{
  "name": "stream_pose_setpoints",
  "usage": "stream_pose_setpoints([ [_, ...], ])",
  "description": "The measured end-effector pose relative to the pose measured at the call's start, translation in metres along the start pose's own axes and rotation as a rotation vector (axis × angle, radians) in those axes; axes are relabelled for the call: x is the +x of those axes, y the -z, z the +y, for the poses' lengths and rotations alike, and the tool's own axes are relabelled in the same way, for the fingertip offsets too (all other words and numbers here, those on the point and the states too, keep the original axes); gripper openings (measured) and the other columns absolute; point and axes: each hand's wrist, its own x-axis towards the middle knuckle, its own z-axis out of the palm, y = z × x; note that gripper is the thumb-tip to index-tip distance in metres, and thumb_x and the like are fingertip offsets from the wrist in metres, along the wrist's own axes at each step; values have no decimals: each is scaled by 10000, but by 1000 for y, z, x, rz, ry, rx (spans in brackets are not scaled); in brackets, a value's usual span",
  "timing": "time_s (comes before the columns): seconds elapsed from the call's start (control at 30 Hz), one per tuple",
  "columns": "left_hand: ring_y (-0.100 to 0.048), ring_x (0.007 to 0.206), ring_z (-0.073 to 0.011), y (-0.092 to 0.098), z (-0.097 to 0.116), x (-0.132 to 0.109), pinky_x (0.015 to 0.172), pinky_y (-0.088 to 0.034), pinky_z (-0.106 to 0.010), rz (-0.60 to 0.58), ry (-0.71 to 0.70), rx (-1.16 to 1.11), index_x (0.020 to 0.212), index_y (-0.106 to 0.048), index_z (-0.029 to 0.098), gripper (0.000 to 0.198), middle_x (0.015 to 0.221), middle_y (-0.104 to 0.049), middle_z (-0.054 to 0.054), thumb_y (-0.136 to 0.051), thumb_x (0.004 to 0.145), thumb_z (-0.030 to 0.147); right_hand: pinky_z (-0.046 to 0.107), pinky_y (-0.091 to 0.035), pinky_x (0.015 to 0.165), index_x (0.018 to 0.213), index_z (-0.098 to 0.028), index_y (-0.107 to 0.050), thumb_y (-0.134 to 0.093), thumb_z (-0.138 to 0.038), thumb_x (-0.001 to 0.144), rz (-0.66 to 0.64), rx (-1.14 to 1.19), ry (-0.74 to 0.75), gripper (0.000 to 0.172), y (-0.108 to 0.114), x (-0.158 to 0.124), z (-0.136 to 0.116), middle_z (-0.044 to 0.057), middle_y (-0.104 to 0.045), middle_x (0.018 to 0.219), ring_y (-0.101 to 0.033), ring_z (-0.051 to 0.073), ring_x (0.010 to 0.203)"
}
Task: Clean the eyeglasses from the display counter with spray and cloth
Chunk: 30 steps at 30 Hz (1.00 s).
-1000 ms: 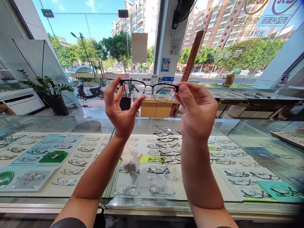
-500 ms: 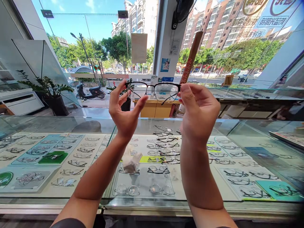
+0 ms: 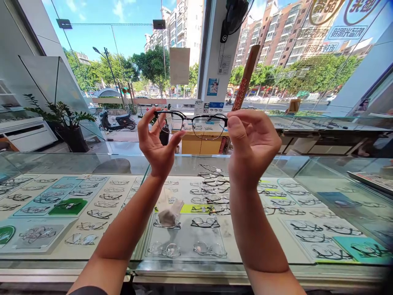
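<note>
Eyeglasses [image 3: 196, 117], between left hand [image 3: 158, 149] and right hand [image 3: 254, 141]

daylight through tall windows [image 3: 138, 39]; potted plant [image 3: 73, 137] beyond glass counter [image 3: 211, 267]

Reversed lettering 防蓝光眼镜 [image 3: 348, 32] on window glass [image 3: 353, 67], other reversed characters [image 3: 313, 33] unclear, pillar notice [image 3: 224, 64] too small to read

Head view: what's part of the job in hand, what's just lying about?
In use:
black-browed, thin-rimmed eyeglasses, held up
right hand, pinching one end
left hand, at the other end, thumb spread

Just there:
crumpled whitish tissue
rows of thin-framed eyeglasses in the clear glass display case
green-leaved plant in a black pot
</note>
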Motion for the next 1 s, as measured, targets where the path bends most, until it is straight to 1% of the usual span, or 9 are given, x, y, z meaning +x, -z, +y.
stream_pose_setpoints([
  [0.07,-601,1561,-358,0,-4,-1,1197,-630,-525,-44,23,-41,1676,-399,472,986,1648,-560,-90,-949,865,574,466,-657,921,1116,-299,-742,-595,-469,1066,9,28,-20,230,-1,0,1,67,-753,1071,-754,271,1090],
  [0.2,-610,1556,-363,-3,-16,-5,1205,-615,-504,-116,72,-233,1680,-390,487,968,1669,-542,-83,-903,881,672,428,-663,900,1026,-281,-716,-691,-451,1017,49,212,-35,172,-5,0,1,26,-750,1013,-758,225,995],
  [0.33,-581,1579,-380,-9,-23,-8,1262,-561,-508,-102,107,-431,1617,-509,420,861,1645,-565,-83,-835,898,764,408,-676,865,1054,-289,-724,-669,-501,1059,8,286,-15,219,-9,-2,2,30,-734,1006,-765,223,1005],
  [0.43,-567,1589,-369,-12,-22,-9,1307,-519,-504,-110,140,-539,1572,-568,409,830,1641,-569,-67,-849,879,769,377,-680,816,1038,-296,-726,-714,-466,1043,12,404,-9,170,-11,-3,4,17,-739,998,-765,200,941],
  [0.5,-572,1584,-359,-12,-21,-9,1305,-523,-491,-118,164,-540,1574,-571,414,836,1647,-564,-61,-853,872,770,369,-684,822,1040,-293,-729,-726,-456,1035,7,452,-29,163,-12,-3,5,17,-744,1010,-770,193,930],
  [0.57,-577,1581,-353,-11,-20,-10,1291,-537,-478,-125,180,-533,1583,-566,420,839,1656,-557,-60,-853,875,765,377,-691,853,1075,-286,-732,-708,-482,1045,-13,454,-63,199,-11,-3,7,29,-744,1035,-781,198,955],
  [0.73,-560,1595,-373,-7,-16,-9,1265,-545,-474,-169,225,-544,1627,-523,424,889,1660,-553,-75,-884,874,727,400,-703,907,1169,-283,-729,-686,-532,1054,-48,483,-125,278,-11,-3,14,46,-734,1074,-799,217,1023],
  [0.83,-546,1602,-368,-3,-8,-6,1239,-570,-458,-134,209,-499,1615,-532,413,866,1656,-552,-71,-905,881,681,383,-701,884,1178,-281,-731,-695,-544,1048,-43,503,-157,295,-12,-2,22,47,-736,1082,-808,220,1040],
  [1.0,-561,1572,-320,6,12,2,1194,-618,-415,-72,166,-479,1556,-574,415,766,1626,-567,-53,-927,899,587,354,-681,896,1167,-284,-739,-679,-556,1052,-67,466,-209,301,-16,0,36,41,-746,1091,-810,210,1064],
])
